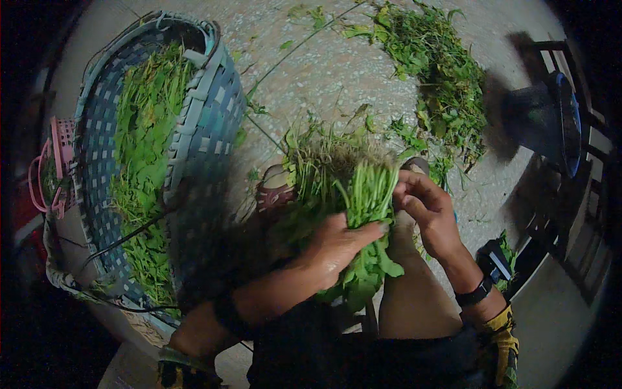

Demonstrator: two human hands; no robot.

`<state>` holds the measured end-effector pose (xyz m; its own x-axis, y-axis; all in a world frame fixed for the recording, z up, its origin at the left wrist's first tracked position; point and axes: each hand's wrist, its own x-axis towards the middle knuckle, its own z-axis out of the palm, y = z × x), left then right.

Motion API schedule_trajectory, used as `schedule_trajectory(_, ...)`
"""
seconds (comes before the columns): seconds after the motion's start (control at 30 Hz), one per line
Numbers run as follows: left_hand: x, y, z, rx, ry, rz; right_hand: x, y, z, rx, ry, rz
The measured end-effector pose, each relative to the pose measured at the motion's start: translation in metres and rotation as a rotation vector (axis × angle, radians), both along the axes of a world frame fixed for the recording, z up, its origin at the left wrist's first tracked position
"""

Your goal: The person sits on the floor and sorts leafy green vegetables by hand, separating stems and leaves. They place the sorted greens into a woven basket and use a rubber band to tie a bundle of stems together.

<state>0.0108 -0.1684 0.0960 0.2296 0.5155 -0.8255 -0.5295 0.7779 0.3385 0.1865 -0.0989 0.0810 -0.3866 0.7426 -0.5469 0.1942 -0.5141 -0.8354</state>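
My left hand [335, 248] is wrapped around a bunch of leafy greens [371, 189]. The pale stems stand up above my fingers, with brown, thread-like roots at their tips, and the broad leaves hang below. At the right edge of the stem ends is my right hand [427, 209], its fingers curled and thumb bent inward. Whether those fingers pinch a stem cannot be told. Just beyond the bunch, a loose heap of rooted greens [316, 160] lies on the floor between my feet.
A large woven basket [209, 126] on the left holds many greens [155, 146]. A pile of leaves and trimmings [432, 73] covers the speckled floor [311, 73] at the upper right. A blue-rimmed container [539, 116] stands far right; a pink plastic basket [60, 160] sits far left.
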Motion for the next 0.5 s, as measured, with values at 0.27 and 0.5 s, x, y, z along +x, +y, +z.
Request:
schedule_trajectory(0.27,-0.006,0.004,-0.029,-0.080,-0.178,-0.040,-0.004,0.001,0.000,0.099,-0.115,0.106)
schedule_trajectory(0.5,-0.014,-0.006,-0.041,-0.240,-0.183,-0.004,0.002,-0.006,-0.011,0.204,-0.182,0.121)
